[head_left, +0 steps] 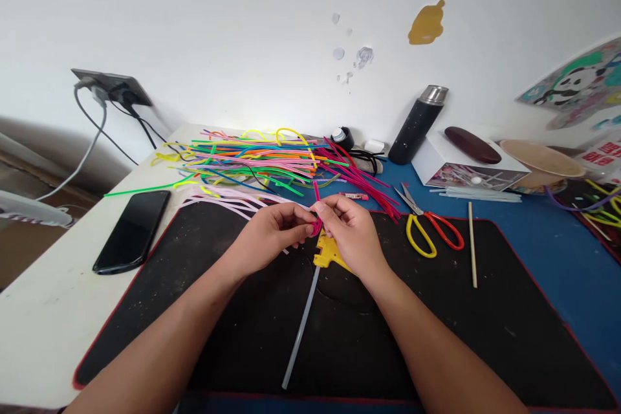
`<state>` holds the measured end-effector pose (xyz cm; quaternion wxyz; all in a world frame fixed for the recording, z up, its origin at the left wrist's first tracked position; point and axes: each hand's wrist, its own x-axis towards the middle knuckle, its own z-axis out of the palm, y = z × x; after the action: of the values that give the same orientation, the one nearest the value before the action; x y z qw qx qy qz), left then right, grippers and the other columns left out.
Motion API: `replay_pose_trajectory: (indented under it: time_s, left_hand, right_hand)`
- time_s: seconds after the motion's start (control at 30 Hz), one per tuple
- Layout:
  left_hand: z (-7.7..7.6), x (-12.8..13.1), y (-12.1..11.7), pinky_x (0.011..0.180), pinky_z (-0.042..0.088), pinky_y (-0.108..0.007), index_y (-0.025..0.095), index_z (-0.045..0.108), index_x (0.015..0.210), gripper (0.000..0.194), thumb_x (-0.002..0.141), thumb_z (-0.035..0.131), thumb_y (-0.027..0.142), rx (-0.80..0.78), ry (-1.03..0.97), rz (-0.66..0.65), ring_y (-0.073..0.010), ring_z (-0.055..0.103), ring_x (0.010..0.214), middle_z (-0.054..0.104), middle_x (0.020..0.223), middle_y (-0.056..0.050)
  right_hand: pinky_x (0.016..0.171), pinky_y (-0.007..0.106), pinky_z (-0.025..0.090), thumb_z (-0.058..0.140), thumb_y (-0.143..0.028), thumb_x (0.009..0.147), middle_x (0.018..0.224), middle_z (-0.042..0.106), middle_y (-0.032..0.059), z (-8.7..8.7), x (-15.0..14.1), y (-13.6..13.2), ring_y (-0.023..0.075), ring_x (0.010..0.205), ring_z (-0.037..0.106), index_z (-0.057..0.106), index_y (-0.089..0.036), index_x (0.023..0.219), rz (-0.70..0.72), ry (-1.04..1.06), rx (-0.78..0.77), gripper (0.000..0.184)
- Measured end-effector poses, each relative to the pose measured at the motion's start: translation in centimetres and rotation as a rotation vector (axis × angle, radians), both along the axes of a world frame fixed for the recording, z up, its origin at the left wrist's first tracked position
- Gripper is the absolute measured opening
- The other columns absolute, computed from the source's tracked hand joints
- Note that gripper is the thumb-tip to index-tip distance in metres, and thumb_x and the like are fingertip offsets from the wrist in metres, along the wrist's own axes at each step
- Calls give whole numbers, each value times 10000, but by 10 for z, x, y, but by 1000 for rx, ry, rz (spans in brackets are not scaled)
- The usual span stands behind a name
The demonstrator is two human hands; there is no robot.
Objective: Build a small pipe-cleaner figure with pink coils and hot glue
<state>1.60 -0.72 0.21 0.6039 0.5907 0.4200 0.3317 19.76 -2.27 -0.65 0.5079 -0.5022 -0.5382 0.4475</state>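
Between both hands is a magenta pipe cleaner (317, 228), bent into a curve with one end sticking up. My left hand (275, 233) pinches its curved part with thumb and fingers. My right hand (348, 228) closes on it from the other side, thumb and fingertips near the left fingers. Just below the hands a yellow hot glue gun (328, 252) lies on the black mat (242, 336), partly hidden by my right hand. A long translucent glue stick (301, 330) runs from its back end toward me.
A pile of colourful pipe cleaners (252, 158) lies behind the hands, magenta ones (371, 184) at its right. Scissors (427, 223) and a wooden stick (472, 246) rest on the right. A phone (132, 231) lies left; a black flask (418, 126) and white box (466, 158) stand behind.
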Motion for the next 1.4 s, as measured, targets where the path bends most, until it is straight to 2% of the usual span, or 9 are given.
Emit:
replay_pose_trajectory:
  time_s: [0.2, 0.4, 0.57, 0.7, 0.8, 0.9, 1.13, 1.4]
  left_hand:
    - [1, 2, -1, 629, 549, -280, 173, 769, 848, 283, 776, 880, 423, -37, -39, -46, -144, 640, 633, 760, 797, -43]
    - [2, 2, -3, 647, 561, -275, 176, 777, 866, 311, 755, 922, 427, -120, -93, -118, -151, 680, 650, 765, 763, -41]
    - [1, 2, -4, 665, 566, -260, 167, 757, 889, 336, 771, 932, 428, -203, -162, -199, -168, 737, 712, 795, 795, -65]
    - [-1, 0, -1, 670, 581, -257, 165, 731, 898, 356, 778, 940, 427, -201, -256, -69, -179, 764, 737, 818, 845, -72]
    - [-2, -2, 2, 692, 599, -261, 158, 729, 906, 376, 771, 948, 432, -177, -343, 81, -192, 782, 780, 835, 881, -85]
    - [-1, -2, 4, 678, 591, -256, 155, 733, 877, 362, 766, 954, 419, -142, -388, 169, -174, 757, 735, 823, 833, -72]
    - [-1, -2, 5, 582, 514, -233, 156, 729, 804, 341, 753, 956, 406, -81, -355, 179, -125, 658, 613, 751, 725, -19]
    - [-4, -1, 5, 557, 470, -230, 167, 722, 790, 329, 737, 948, 400, -75, -312, 178, -123, 622, 591, 709, 650, 0]
  right_hand:
    - [567, 283, 454, 743, -559, 921, 722, 662, -2, -1, -1, 0, 157, 604, 559, 734, -224, 869, 8, 14, 6, 339]
    - [634, 289, 515, 753, -602, 912, 817, 717, 29, -1, -2, -1, 189, 726, 638, 736, -222, 883, 10, 29, -1, 382]
    - [554, 275, 455, 713, -686, 931, 680, 593, -11, -1, -2, -2, 160, 616, 545, 713, -225, 826, 2, 80, -26, 473]
    - [546, 270, 417, 702, -672, 950, 626, 535, -35, 0, -1, -1, 142, 573, 502, 739, -217, 880, 11, 102, -14, 462]
    - [537, 266, 388, 724, -629, 945, 634, 541, -35, -1, 0, -1, 138, 574, 486, 741, -209, 902, -7, 93, -11, 422]
    - [548, 269, 400, 766, -557, 921, 671, 588, -21, -1, -1, -2, 141, 589, 488, 733, -211, 873, -48, 38, 21, 351]
    - [641, 295, 488, 731, -442, 951, 869, 740, 47, 1, -6, -8, 203, 779, 653, 758, -221, 948, -37, -50, 62, 223]
    - [639, 304, 482, 722, -405, 945, 800, 713, 20, 1, -6, -9, 185, 705, 635, 746, -222, 955, -26, -92, 76, 184]
